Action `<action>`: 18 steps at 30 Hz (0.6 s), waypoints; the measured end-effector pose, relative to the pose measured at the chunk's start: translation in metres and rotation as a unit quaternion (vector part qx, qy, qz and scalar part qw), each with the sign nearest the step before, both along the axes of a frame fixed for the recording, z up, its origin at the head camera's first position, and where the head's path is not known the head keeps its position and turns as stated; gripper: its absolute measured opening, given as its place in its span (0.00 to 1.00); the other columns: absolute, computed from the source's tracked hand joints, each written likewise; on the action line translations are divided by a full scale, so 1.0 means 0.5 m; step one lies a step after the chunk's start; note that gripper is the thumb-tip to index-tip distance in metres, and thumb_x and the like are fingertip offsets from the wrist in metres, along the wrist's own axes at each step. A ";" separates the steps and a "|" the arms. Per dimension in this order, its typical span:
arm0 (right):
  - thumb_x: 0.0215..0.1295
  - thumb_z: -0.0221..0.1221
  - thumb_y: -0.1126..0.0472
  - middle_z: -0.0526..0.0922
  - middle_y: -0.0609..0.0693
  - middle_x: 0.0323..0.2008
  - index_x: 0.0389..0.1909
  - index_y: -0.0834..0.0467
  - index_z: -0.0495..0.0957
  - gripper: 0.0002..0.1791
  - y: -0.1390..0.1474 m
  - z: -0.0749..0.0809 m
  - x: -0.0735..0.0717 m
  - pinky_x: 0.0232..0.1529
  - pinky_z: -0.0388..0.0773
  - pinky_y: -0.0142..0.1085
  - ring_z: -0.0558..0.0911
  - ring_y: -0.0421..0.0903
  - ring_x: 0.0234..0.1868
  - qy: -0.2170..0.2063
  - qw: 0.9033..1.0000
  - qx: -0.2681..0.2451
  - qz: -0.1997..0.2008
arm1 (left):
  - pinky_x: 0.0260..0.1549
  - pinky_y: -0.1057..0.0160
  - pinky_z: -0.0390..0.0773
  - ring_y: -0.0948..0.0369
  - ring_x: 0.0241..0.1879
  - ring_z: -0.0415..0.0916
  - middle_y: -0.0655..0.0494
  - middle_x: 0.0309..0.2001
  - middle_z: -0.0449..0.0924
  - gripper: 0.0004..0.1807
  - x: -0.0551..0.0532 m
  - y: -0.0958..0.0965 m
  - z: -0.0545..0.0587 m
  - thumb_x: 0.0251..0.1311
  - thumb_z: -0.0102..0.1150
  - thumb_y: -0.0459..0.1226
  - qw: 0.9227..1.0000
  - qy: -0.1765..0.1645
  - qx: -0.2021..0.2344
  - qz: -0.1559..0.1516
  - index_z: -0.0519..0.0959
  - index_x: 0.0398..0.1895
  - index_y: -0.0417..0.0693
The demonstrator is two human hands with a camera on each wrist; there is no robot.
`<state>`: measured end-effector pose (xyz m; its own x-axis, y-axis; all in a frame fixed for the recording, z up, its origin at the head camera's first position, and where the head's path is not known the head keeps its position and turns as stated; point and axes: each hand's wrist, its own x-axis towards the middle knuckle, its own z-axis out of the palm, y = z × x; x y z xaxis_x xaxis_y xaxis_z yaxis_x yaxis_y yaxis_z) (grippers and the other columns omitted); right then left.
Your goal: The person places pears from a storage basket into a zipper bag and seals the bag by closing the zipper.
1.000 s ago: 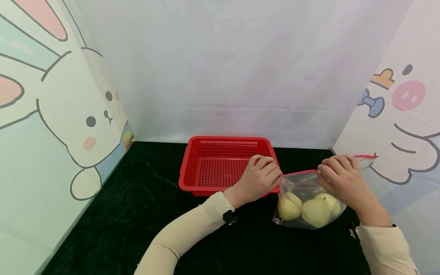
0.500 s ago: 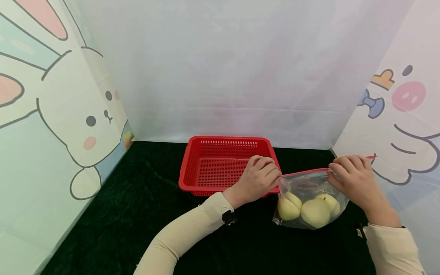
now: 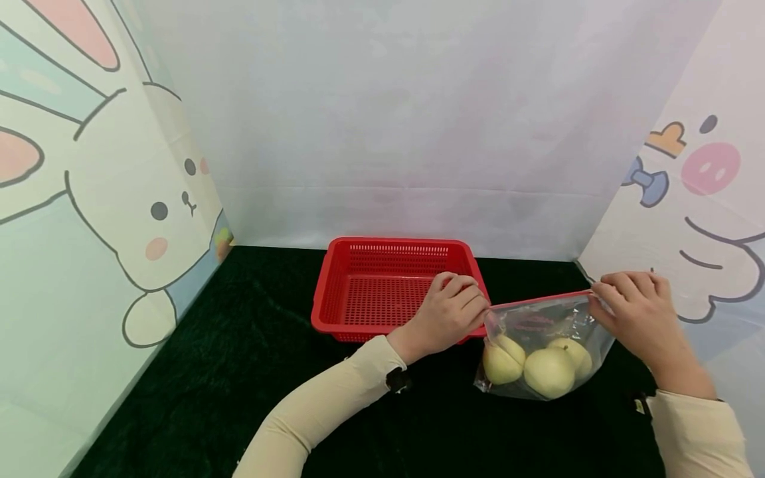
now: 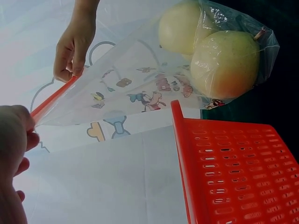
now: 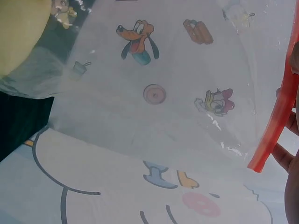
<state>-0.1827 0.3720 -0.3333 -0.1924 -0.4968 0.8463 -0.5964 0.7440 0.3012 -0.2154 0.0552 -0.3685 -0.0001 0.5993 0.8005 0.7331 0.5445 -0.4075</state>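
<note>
A clear zip bag (image 3: pixel 570 318) with a red zipper strip (image 3: pixel 540 300) and cartoon prints stands at the right, holding three pale yellow-green pears (image 3: pixel 548 373). At the strip's left end, my left hand (image 3: pixel 445 315) pinches the bag beside the red basket. My right hand (image 3: pixel 639 322) pinches the strip near its other end, the top edge stretched taut between both hands. In the left wrist view the strip runs from my left hand (image 4: pixel 11 158) to my right hand (image 4: pixel 77 44). The right wrist view shows the strip's red end (image 5: pixel 268 140) against my right fingers.
A red perforated plastic basket (image 3: pixel 319 318) sits behind and left of the bag, partly hidden by the left hand. Dark green cloth (image 3: pixel 257 332) covers the table. A pale curtain (image 3: pixel 388 133) stands behind, with cartoon-printed panels on both sides.
My right hand has slid rightward along the red zipper strip to near its end. The left hand, the pears and the basket have stayed in place.
</note>
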 end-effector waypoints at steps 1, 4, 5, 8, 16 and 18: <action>0.76 0.48 0.51 0.76 0.63 0.29 0.27 0.67 0.76 0.25 0.004 0.000 0.001 0.34 0.57 0.63 0.70 0.68 0.30 -0.002 1.000 0.001 -0.003 | 0.53 0.55 0.67 0.58 0.50 0.73 0.62 0.38 0.83 0.05 0.000 0.000 0.000 0.66 0.59 0.41 1.000 0.000 0.000 -0.001 0.83 0.34 0.55; 0.76 0.48 0.50 0.76 0.64 0.29 0.28 0.67 0.76 0.25 0.014 0.003 0.004 0.35 0.57 0.63 0.70 0.69 0.30 -0.001 1.000 0.001 -0.011 | 0.53 0.55 0.67 0.58 0.50 0.73 0.61 0.38 0.83 0.05 0.000 0.000 0.000 0.67 0.59 0.41 1.000 -0.001 0.000 -0.005 0.82 0.33 0.54; 0.76 0.48 0.50 0.76 0.64 0.29 0.28 0.66 0.76 0.25 0.018 0.004 0.005 0.35 0.57 0.63 0.70 0.69 0.31 -0.001 1.000 0.001 -0.012 | 0.53 0.55 0.67 0.58 0.50 0.73 0.61 0.38 0.83 0.05 0.000 0.000 -0.001 0.67 0.59 0.41 1.000 -0.001 0.001 -0.006 0.82 0.33 0.54; 0.77 0.47 0.49 0.76 0.64 0.30 0.28 0.66 0.76 0.25 0.026 0.007 0.006 0.36 0.56 0.63 0.70 0.69 0.32 0.000 1.000 0.000 -0.018 | 0.53 0.55 0.67 0.58 0.50 0.73 0.61 0.37 0.83 0.05 -0.001 0.000 -0.001 0.67 0.58 0.41 1.000 -0.004 0.000 -0.008 0.82 0.33 0.54; 0.76 0.47 0.47 0.76 0.66 0.32 0.31 0.67 0.76 0.27 0.058 0.001 0.002 0.37 0.54 0.64 0.68 0.70 0.36 -0.013 0.999 -0.010 -0.032 | 0.53 0.56 0.67 0.58 0.50 0.73 0.61 0.38 0.83 0.06 -0.001 0.000 0.000 0.67 0.58 0.41 1.000 -0.006 -0.007 -0.006 0.82 0.34 0.55; 0.77 0.47 0.47 0.76 0.66 0.33 0.32 0.68 0.76 0.27 0.067 -0.003 0.001 0.37 0.54 0.65 0.68 0.70 0.37 -0.017 0.999 -0.009 -0.037 | 0.53 0.56 0.67 0.58 0.50 0.73 0.61 0.38 0.83 0.06 0.000 0.000 -0.001 0.67 0.58 0.41 1.000 -0.006 -0.009 -0.004 0.83 0.34 0.55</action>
<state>-0.1823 0.4057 -0.3351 -0.2570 -0.4656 0.8468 -0.5499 0.7911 0.2680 -0.2156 0.0551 -0.3691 -0.0042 0.6132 0.7899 0.7424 0.5311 -0.4084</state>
